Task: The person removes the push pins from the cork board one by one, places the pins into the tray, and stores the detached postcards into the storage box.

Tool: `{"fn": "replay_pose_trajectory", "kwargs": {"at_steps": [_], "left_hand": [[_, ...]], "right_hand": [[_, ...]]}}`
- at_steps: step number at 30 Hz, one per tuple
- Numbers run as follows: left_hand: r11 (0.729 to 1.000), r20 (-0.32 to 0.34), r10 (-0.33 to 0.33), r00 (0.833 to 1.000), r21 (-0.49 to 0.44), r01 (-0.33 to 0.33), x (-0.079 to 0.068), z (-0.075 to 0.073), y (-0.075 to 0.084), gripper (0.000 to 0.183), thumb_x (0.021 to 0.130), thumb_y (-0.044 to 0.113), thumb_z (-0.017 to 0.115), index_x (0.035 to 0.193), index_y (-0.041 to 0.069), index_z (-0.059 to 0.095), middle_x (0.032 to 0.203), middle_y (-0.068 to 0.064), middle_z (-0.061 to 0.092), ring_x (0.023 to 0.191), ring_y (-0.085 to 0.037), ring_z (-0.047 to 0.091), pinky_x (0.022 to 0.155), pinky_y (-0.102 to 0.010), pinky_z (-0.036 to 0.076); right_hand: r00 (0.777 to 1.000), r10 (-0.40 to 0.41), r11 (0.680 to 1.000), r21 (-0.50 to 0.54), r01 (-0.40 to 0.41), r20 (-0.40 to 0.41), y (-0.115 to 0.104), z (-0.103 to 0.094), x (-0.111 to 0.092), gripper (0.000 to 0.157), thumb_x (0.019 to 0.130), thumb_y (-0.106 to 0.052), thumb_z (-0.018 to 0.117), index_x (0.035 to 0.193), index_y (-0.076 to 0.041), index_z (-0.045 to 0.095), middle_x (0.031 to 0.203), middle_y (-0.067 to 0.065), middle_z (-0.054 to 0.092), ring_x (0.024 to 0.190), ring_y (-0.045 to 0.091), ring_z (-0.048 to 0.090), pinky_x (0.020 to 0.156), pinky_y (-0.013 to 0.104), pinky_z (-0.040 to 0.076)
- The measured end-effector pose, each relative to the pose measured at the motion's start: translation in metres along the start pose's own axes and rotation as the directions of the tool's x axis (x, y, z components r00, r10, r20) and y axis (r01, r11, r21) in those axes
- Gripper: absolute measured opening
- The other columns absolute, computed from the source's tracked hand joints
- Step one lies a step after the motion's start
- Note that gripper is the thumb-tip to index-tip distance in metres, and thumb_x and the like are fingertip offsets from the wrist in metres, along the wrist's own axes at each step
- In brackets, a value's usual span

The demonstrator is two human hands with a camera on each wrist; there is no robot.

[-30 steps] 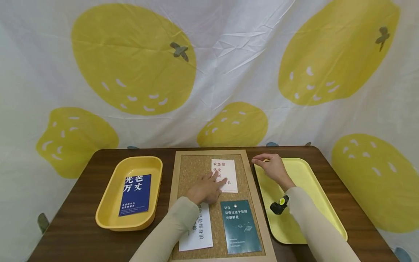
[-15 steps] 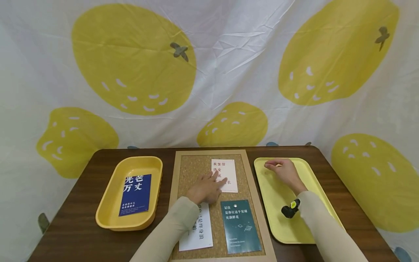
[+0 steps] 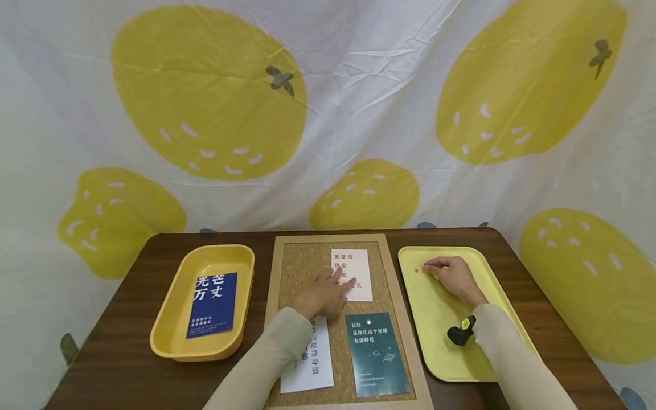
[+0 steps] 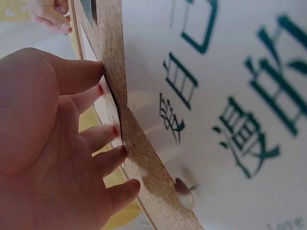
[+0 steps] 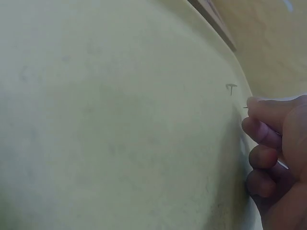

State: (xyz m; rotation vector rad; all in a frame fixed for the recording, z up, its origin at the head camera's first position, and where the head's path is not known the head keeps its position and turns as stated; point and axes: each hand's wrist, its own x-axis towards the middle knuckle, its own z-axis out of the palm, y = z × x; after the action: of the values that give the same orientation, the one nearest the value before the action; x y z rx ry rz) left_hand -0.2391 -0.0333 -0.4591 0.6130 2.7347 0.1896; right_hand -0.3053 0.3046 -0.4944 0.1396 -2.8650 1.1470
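My left hand point(image 3: 322, 293) spreads its fingers over the white card with red characters point(image 3: 361, 276) on the cork board point(image 3: 302, 259), fingertips resting on the card's edge. Near it on the board are a white card with dark characters point(image 3: 316, 370), partly hidden by my sleeve, and a dark green card point(image 3: 378, 359) with a thumbtack point(image 3: 368, 322) at its top. My right hand point(image 3: 453, 278) is over the far part of the pale yellow tray point(image 3: 435, 347). Thumb and forefinger pinch a thumbtack point(image 5: 245, 108), its thin point showing. Another thumbtack point(image 5: 231, 88) lies on the tray beside the fingertips.
A deeper yellow basin point(image 3: 166, 330) stands to the left of the board with a dark blue card point(image 3: 212, 307) in it. The board's wooden frame point(image 3: 270, 285) borders the cork. Behind the dark wooden table point(image 3: 123, 319) hangs a lemon-print cloth point(image 3: 348, 102).
My right hand has moved right, from the tray's left edge to over its far part, and its fingers now pinch a thumbtack. My left hand has stayed in place on the card.
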Motion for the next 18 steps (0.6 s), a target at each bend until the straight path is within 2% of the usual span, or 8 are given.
{"fn": "replay_pose_trajectory", "kwargs": {"at_steps": [11,18], "left_hand": [[1.000,0.018,-0.008,1.000,-0.018,0.008,-0.0003,-0.0012,0.0015,0.053,0.107,0.030,0.038,0.158,0.029,0.026,0.167,-0.005,0.011,0.153,-0.025,0.008,0.124,-0.048,0.008],[1.000,0.006,-0.008,1.000,-0.027,0.009,-0.0007,-0.0019,0.0011,0.052,0.107,0.029,0.038,0.158,0.029,0.027,0.167,-0.005,0.012,0.153,-0.025,0.010,0.123,-0.049,0.009]], "right_hand": [[0.999,0.033,0.999,0.031,-0.034,0.028,0.0012,0.0026,-0.0017,0.026,0.098,-0.024,0.064,0.110,-0.005,0.076,0.116,0.017,0.071,0.104,0.031,0.064,0.075,0.028,0.050],[1.000,0.022,1.000,0.020,-0.022,0.022,0.0025,0.0034,0.0001,0.026,0.098,-0.023,0.064,0.111,-0.004,0.076,0.116,0.017,0.071,0.105,0.032,0.064,0.077,0.030,0.050]]}}
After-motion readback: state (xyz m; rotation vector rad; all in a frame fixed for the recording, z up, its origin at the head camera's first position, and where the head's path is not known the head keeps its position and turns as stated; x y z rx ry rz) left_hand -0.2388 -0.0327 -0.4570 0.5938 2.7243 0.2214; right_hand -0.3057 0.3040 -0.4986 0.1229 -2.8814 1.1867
